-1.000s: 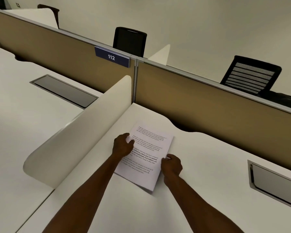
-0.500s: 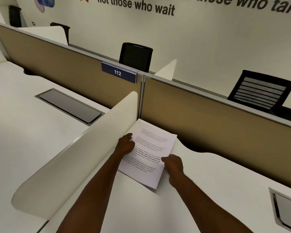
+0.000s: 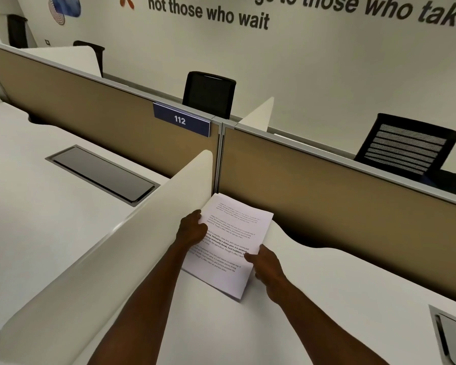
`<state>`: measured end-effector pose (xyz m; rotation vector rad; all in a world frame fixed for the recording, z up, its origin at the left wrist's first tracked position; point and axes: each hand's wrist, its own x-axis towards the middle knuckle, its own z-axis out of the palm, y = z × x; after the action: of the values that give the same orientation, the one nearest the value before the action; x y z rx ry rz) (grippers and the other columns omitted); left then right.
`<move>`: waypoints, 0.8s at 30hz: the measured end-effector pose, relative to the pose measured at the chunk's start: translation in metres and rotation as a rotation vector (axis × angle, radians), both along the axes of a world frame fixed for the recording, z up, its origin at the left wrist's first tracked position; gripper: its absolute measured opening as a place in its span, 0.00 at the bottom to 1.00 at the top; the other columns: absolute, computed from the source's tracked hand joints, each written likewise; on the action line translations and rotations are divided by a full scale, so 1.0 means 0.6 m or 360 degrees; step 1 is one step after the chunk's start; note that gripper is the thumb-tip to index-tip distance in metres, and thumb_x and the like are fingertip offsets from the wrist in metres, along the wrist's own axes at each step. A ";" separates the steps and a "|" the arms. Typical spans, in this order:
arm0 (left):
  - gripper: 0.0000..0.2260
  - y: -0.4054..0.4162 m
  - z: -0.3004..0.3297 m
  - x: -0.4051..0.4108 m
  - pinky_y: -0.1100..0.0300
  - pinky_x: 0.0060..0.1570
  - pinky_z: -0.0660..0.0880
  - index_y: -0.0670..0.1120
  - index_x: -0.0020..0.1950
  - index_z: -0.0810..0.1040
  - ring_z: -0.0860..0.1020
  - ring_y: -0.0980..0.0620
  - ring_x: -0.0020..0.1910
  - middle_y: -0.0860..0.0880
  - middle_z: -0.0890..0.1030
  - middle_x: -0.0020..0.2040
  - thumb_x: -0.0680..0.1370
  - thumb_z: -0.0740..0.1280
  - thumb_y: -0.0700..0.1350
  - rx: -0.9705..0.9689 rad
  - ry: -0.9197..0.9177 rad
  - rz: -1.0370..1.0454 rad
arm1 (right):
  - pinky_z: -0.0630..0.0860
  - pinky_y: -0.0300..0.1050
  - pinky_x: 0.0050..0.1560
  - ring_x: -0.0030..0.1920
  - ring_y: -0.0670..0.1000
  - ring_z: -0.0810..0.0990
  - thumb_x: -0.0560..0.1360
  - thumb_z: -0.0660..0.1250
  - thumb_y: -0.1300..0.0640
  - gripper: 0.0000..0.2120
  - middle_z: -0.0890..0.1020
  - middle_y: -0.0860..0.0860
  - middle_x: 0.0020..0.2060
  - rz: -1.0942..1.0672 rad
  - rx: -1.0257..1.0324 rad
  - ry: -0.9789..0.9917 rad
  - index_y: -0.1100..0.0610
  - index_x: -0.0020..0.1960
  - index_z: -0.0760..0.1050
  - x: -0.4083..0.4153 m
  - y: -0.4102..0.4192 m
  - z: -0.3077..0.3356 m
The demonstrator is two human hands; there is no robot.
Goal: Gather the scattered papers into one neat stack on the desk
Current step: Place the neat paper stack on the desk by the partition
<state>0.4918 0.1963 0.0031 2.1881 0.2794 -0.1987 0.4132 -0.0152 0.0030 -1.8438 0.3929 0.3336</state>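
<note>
The papers [image 3: 232,243], thin white sheets with printed black text, are forming one squared rectangular stack, lying in the far left corner of the tabletop [image 3: 313,299] with the far end seeming to be lifting slightly. The left hand [image 3: 192,227] is curling its fingers over the stack's left edge, gripping it, and the right hand [image 3: 265,262] is pinching the right edge with thumb on top and fingers below. Both bare forearms are reaching in from the bottom of the view. The tabletop is looking smooth, matte and white, with a wavy cutout along its back edge. Just left of the stack, a cream divider [image 3: 116,246] with a rounded end is standing upright, touching or nearly touching the papers. Behind, a tan fabric-like partition [image 3: 327,191] with a grey metal top rail is running across, carrying a dark blue plate [image 3: 181,123] reading 112. A rectangular dark hatch [image 3: 103,173] in a metal frame is sitting flush in the neighbouring desk. Beyond the partition, two black chairs [image 3: 406,147] are showing, one with a slatted mesh back.
</note>
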 end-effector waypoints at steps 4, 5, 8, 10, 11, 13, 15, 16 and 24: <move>0.26 0.004 -0.008 -0.006 0.51 0.72 0.63 0.42 0.77 0.63 0.68 0.43 0.73 0.42 0.68 0.75 0.79 0.63 0.40 -0.0066 -0.0033 0.0061 | 0.65 0.52 0.74 0.73 0.56 0.67 0.77 0.68 0.51 0.34 0.67 0.54 0.75 0.0065 -0.0294 -0.0011 0.57 0.78 0.57 -0.016 0.013 -0.007; 0.26 0.005 -0.010 -0.008 0.51 0.72 0.63 0.42 0.77 0.64 0.68 0.43 0.73 0.42 0.68 0.75 0.79 0.63 0.39 -0.0079 -0.0039 0.0063 | 0.63 0.50 0.73 0.74 0.55 0.66 0.77 0.68 0.51 0.36 0.66 0.54 0.75 0.0072 -0.0330 -0.0033 0.57 0.79 0.55 -0.021 0.018 -0.009; 0.26 0.007 -0.013 -0.010 0.50 0.72 0.64 0.42 0.77 0.63 0.68 0.43 0.73 0.42 0.69 0.75 0.78 0.63 0.40 -0.0081 -0.0046 0.0053 | 0.64 0.47 0.71 0.74 0.55 0.66 0.77 0.68 0.51 0.36 0.66 0.55 0.75 0.0101 -0.0381 -0.0072 0.58 0.78 0.55 -0.028 0.027 -0.012; 0.26 0.010 -0.013 -0.010 0.51 0.72 0.64 0.42 0.77 0.63 0.68 0.43 0.73 0.42 0.69 0.74 0.78 0.63 0.40 -0.0080 -0.0052 0.0064 | 0.66 0.46 0.70 0.73 0.55 0.67 0.76 0.69 0.51 0.36 0.67 0.55 0.74 0.0119 -0.0366 -0.0073 0.58 0.78 0.57 -0.028 0.028 -0.009; 0.26 0.012 -0.014 -0.010 0.51 0.72 0.63 0.42 0.77 0.63 0.68 0.43 0.73 0.42 0.69 0.74 0.78 0.64 0.40 -0.0076 -0.0050 0.0067 | 0.66 0.45 0.69 0.73 0.55 0.68 0.76 0.69 0.51 0.35 0.68 0.54 0.74 0.0128 -0.0355 -0.0072 0.58 0.77 0.57 -0.027 0.028 -0.007; 0.27 0.014 -0.015 -0.012 0.50 0.72 0.64 0.42 0.77 0.63 0.68 0.43 0.73 0.42 0.69 0.74 0.78 0.64 0.41 -0.0060 -0.0044 0.0064 | 0.67 0.44 0.67 0.72 0.55 0.68 0.76 0.70 0.50 0.35 0.69 0.54 0.73 0.0147 -0.0356 -0.0073 0.58 0.77 0.58 -0.025 0.025 -0.006; 0.27 0.015 -0.019 -0.014 0.50 0.72 0.64 0.42 0.77 0.62 0.68 0.43 0.73 0.42 0.69 0.74 0.78 0.64 0.41 -0.0039 -0.0046 0.0056 | 0.67 0.45 0.67 0.72 0.55 0.69 0.75 0.70 0.49 0.36 0.69 0.54 0.73 0.0181 -0.0393 -0.0076 0.57 0.76 0.59 -0.027 0.025 -0.007; 0.27 0.015 -0.020 -0.016 0.49 0.73 0.64 0.42 0.77 0.62 0.68 0.43 0.73 0.42 0.69 0.75 0.78 0.64 0.41 -0.0027 -0.0046 0.0054 | 0.67 0.46 0.68 0.72 0.55 0.68 0.74 0.71 0.48 0.36 0.69 0.54 0.73 0.0196 -0.0414 -0.0074 0.57 0.76 0.59 -0.029 0.026 -0.008; 0.24 0.005 -0.016 -0.020 0.52 0.67 0.70 0.39 0.73 0.66 0.72 0.42 0.69 0.40 0.73 0.71 0.78 0.66 0.43 0.0101 -0.0088 0.0028 | 0.67 0.49 0.70 0.74 0.57 0.64 0.71 0.72 0.41 0.41 0.66 0.55 0.74 0.0266 -0.0448 -0.0033 0.58 0.75 0.60 -0.026 0.031 -0.009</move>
<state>0.4799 0.1995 -0.0064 2.2492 0.2769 -0.1206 0.3979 0.0035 -0.0026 -2.1606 0.2824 0.3879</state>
